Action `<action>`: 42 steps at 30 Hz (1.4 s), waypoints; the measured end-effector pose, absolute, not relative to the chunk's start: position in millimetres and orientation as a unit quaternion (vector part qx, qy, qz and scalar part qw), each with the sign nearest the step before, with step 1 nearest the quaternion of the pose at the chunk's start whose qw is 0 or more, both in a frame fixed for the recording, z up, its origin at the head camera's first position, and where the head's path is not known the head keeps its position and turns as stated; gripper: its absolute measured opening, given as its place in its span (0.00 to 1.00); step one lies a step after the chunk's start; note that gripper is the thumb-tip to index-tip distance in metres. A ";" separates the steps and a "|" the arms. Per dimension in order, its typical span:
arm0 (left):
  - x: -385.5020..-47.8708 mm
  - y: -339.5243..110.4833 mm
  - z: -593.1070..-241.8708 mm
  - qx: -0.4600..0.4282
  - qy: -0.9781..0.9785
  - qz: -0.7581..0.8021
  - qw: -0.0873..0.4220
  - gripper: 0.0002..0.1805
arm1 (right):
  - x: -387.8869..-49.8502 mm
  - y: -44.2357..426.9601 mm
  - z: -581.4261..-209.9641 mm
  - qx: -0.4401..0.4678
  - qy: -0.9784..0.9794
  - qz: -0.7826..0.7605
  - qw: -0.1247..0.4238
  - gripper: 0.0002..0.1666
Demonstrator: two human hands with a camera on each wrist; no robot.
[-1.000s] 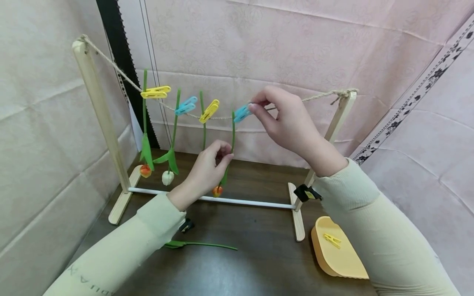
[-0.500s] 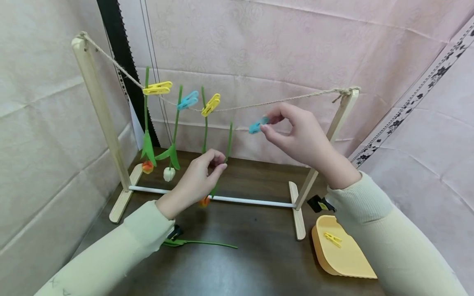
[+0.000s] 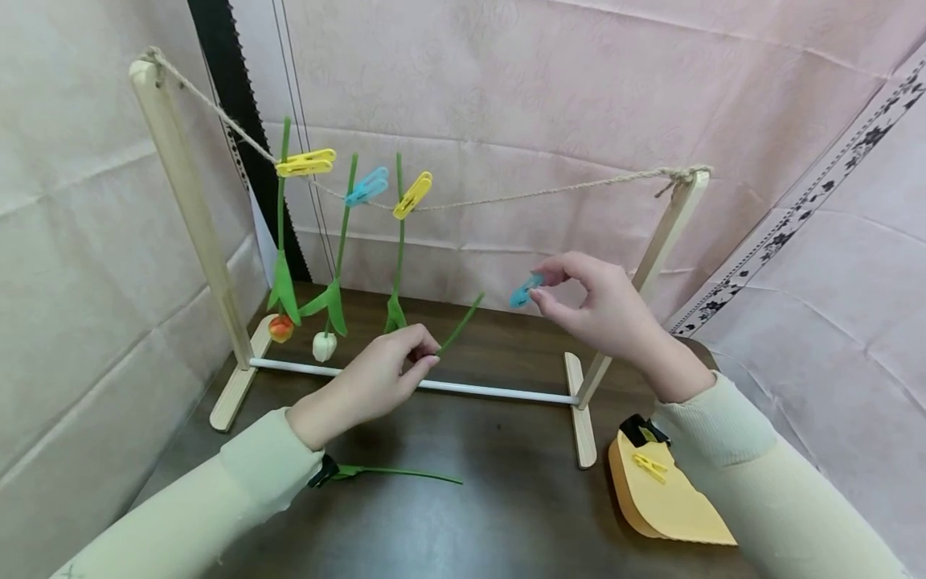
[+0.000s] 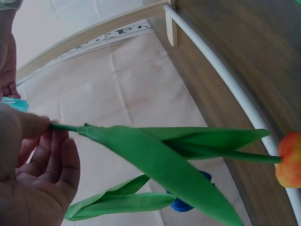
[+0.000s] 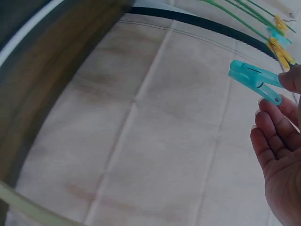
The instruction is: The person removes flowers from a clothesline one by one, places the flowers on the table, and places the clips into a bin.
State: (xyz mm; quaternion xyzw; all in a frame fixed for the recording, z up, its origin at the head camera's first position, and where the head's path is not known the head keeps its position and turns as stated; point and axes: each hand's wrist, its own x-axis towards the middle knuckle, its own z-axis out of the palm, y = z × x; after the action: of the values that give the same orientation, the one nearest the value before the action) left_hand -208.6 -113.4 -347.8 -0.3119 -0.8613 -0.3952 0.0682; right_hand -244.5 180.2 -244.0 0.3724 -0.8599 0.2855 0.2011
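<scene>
My left hand [image 3: 376, 375] pinches the green stem [image 3: 460, 323] of a flower below the rope; in the left wrist view its leaves [image 4: 160, 169] and orange-red bloom [image 4: 289, 160] show. My right hand [image 3: 604, 310] holds a blue clothespin [image 3: 525, 291] between thumb and fingers, apart from the rope [image 3: 535, 194]. Three stems hang upside down on the rope's left part, under a yellow clothespin [image 3: 307, 163], a blue clothespin [image 3: 367, 186] and another yellow clothespin [image 3: 413, 195]. Two of their blooms show: orange [image 3: 280, 328] and white [image 3: 325, 346].
Wooden posts [image 3: 190, 209] hold the rope, with a white bar [image 3: 499, 392] low between them. Another green stem [image 3: 412, 473] lies on the dark table [image 3: 463, 531]. At the right a yellow clothespin [image 3: 649, 468] lies on an orange-yellow container [image 3: 676, 511], partly behind my right sleeve.
The blue clothespin came away from the rope in my right hand, which moved down and right. My left hand lowered the flower, its stem now slanting. The rope's middle has risen.
</scene>
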 end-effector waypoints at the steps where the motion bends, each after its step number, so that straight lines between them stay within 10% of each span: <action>1: -207.7 -113.4 -348.9 -0.316 -0.863 -0.389 0.062 0.03 | -244.8 182.1 -247.9 0.371 -0.861 0.285 0.199 0.12; 31: -172.3 -117.9 -408.1 -0.375 -0.913 -0.141 -0.077 0.04 | -200.2 300.4 -367.3 0.174 -0.938 0.281 0.101 0.09; 42: -154.4 -112.2 -437.7 -0.399 -0.914 -0.032 -0.057 0.10 | -168.6 353.8 -406.4 0.116 -0.953 0.266 0.084 0.09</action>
State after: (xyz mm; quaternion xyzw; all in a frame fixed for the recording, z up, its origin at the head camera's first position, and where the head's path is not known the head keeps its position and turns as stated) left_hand -154.4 -112.2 -437.7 -0.3995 -0.9144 -0.0322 -0.0567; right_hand -168.6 353.8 -406.4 0.1161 -0.9531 0.2665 0.0842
